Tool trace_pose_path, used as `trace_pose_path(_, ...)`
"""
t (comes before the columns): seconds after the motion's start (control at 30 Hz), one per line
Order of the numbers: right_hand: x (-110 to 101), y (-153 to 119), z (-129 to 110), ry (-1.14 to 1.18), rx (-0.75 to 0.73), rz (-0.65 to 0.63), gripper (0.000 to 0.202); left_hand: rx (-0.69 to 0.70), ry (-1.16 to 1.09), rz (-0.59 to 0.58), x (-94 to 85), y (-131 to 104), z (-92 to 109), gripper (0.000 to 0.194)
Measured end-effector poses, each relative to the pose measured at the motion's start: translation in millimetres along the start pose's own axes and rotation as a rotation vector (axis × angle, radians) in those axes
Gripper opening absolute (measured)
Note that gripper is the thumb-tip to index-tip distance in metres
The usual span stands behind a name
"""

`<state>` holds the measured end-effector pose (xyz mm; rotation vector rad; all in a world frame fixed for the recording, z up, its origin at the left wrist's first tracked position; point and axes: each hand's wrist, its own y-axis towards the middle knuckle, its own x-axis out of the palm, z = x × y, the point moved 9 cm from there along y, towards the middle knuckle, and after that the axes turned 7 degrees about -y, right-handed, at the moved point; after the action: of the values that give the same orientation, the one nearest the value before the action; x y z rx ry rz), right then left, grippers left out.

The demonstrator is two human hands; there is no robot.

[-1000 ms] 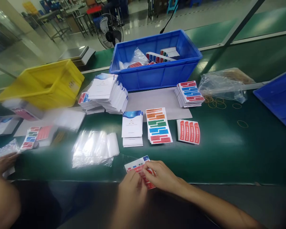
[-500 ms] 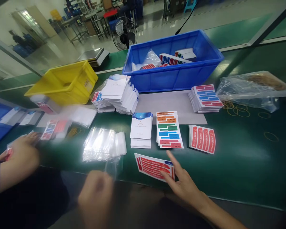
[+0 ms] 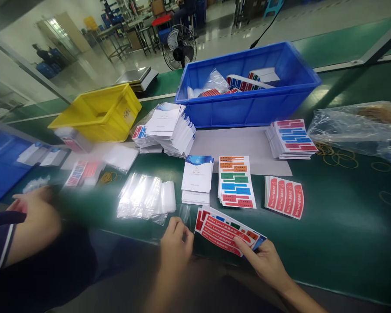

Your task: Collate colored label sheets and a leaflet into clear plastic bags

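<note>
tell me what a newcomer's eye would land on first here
Probably the big blue bin at the back of the green table, with a yellow bin to its left. Up front, the red-printed sheets held in the right hand also stand out. Just beyond them lies a pile of multicoloured sheets, between white booklets and red labels.

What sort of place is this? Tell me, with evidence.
Probably a factory packing area: stacked printed sheets, clear plastic bags and a blue bin on a green worktop.
</note>
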<state>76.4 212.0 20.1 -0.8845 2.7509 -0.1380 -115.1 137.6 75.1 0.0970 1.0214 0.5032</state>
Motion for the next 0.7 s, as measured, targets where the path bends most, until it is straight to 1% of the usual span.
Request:
trace_pose_path(0.07,-4.0,-2.3,4.2,0.051,0.09,0.039,0.032,-0.043,-0.079,-0.025,16.2,-3.9,4.3,0.022)
trace_pose_path(0.1,-3.1,-2.6,7.2,0.075,0.129,0.036,0.035,-0.062,-0.118,-0.034,22.2,-5.7,5.9,0.022)
trace_pose_path(0.17,5.2,-3.1,16.4,0.146,0.213,-0.02,0.041,-0.09,-0.176,-0.052,32.2,-9.3,7.2,0.022)
trace_pose_path(0.27,23.7,-8.4,34.1,0.283,0.346,-0.145,0.052,-0.109,-0.173,-0.1,45.7,-14.7,5.0,0.022)
trace_pose_path(0.37,31.5,-15.0,47.4,0.347,0.409,-0.192,0.058,-0.126,-0.124,-0.145,55.5,-20.3,0.1,0.021)
trace_pose_path(0.43,32.1,-16.8,51.5,0.352,0.42,-0.212,0.058,-0.113,-0.118,-0.155,58.5,-23.2,-0.5,0.021)
trace_pose_path(0.5,31.9,-15.1,50.5,0.354,0.413,-0.243,0.058,-0.07,-0.137,-0.148,59.0,-25.0,1.9,0.02)
trace_pose_path(0.6,32.9,-8.3,43.1,0.372,0.415,-0.302,0.058,0.022,-0.179,-0.115,56.1,-25.7,7.5,0.017)
trace_pose_path(0.7,34.3,-1.3,35.2,0.362,0.427,-0.313,0.06,0.102,-0.193,-0.078,51.3,-24.4,11.5,0.016)
